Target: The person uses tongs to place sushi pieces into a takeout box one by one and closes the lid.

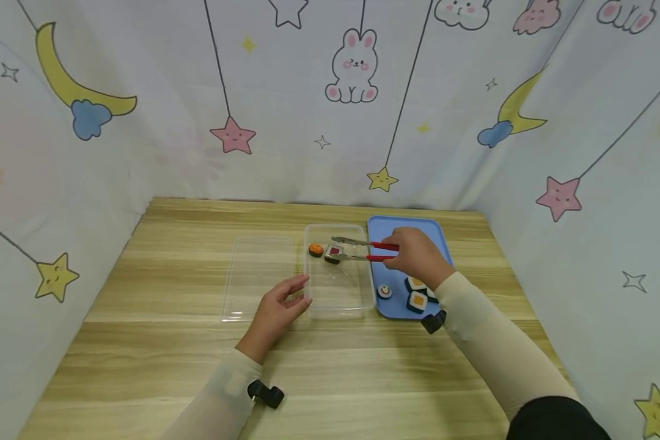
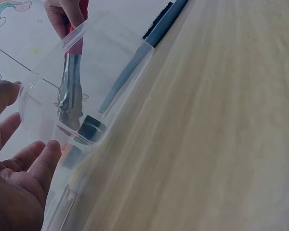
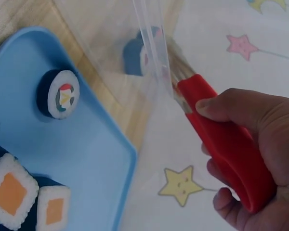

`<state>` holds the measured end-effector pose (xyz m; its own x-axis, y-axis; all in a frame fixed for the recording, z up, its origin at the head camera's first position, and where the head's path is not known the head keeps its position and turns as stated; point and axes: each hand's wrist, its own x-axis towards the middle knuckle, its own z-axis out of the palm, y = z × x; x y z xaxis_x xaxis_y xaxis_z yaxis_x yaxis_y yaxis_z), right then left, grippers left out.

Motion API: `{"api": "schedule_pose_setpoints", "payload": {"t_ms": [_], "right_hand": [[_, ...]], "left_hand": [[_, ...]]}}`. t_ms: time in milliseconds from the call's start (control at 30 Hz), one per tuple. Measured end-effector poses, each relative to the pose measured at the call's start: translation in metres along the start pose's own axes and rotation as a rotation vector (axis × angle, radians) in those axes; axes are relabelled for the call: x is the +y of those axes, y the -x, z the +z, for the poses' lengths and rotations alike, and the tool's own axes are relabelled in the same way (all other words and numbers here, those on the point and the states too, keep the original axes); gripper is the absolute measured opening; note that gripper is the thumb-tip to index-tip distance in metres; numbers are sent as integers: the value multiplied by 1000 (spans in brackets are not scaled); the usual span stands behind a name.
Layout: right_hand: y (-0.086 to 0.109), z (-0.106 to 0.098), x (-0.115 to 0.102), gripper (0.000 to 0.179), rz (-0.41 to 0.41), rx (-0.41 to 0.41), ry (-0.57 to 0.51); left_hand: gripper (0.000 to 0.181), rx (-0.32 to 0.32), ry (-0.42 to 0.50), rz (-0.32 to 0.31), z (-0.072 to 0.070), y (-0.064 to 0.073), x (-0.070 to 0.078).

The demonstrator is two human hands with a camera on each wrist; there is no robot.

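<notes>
My right hand grips metal tongs by their red handles. The tongs reach over a clear plastic container; their tips are spread at a square sushi piece with a dark red centre. Whether the tips touch it cannot be told. Left of that piece sits an orange-topped sushi piece, also inside the container. My left hand touches the container's left wall with its fingertips, the fingers fairly extended and spread in the left wrist view.
On the right a blue tray bears a small round sushi roll and several square pieces with orange centres. A clear lid lies left of the container. A patterned cloth hangs behind the wooden table.
</notes>
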<state>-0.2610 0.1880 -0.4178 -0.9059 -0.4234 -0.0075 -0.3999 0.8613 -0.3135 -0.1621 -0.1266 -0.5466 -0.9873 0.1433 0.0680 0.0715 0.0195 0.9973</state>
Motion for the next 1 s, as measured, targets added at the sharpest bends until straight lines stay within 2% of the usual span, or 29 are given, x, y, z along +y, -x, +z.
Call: {"api": "schedule_pose_setpoints", "payload": {"t_ms": [267, 467, 567, 700, 1000], "right_hand": [[20, -7, 22, 47, 73, 88, -140], [47, -13, 53, 50, 147, 191, -228], [64, -17, 69, 49, 195, 215, -259], [93, -21, 89, 49, 228, 220, -241], [162, -16, 139, 55, 306, 183, -209]], "left_hand": [[51, -5, -2, 6, 1, 1, -3], [51, -5, 7, 0, 2, 2, -2], [50, -5, 6, -5, 2, 2, -3], [50, 0, -1, -9, 2, 1, -3], [51, 6, -6, -10, 2, 1, 1]]}}
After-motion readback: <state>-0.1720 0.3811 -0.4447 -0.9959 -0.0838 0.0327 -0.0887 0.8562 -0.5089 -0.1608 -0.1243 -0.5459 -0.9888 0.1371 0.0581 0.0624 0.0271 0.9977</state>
